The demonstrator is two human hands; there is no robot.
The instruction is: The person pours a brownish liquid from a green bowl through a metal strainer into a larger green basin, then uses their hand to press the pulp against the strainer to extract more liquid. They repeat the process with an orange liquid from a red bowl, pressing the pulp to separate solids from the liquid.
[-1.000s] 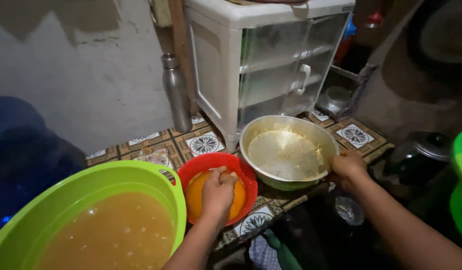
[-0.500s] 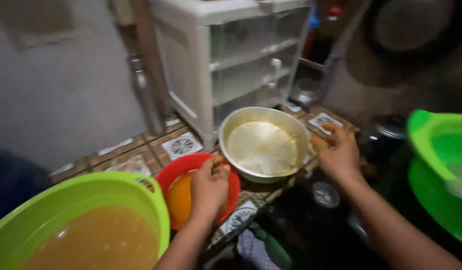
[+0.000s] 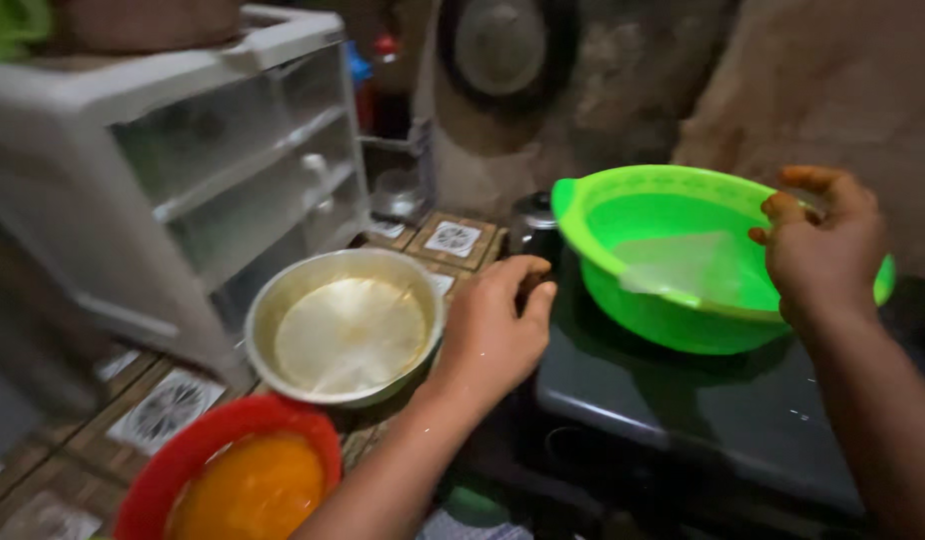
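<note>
Head view: both hands have left red bowl (image 3: 228,470) and metal bowl (image 3: 345,325), shifted right toward green basin (image 3: 673,255) on dark stovetop (image 3: 703,410). Left hand (image 3: 493,330) hovers loose beside metal bowl, gripping nothing. Right hand (image 3: 823,245) curls at basin's far rim; actual grip unclear. Basin contents blurred, red bowl cut off

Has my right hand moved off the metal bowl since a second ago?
Yes. The right hand has left the metal bowl on the tiled counter and gone right, to the green basin's far rim.
</note>
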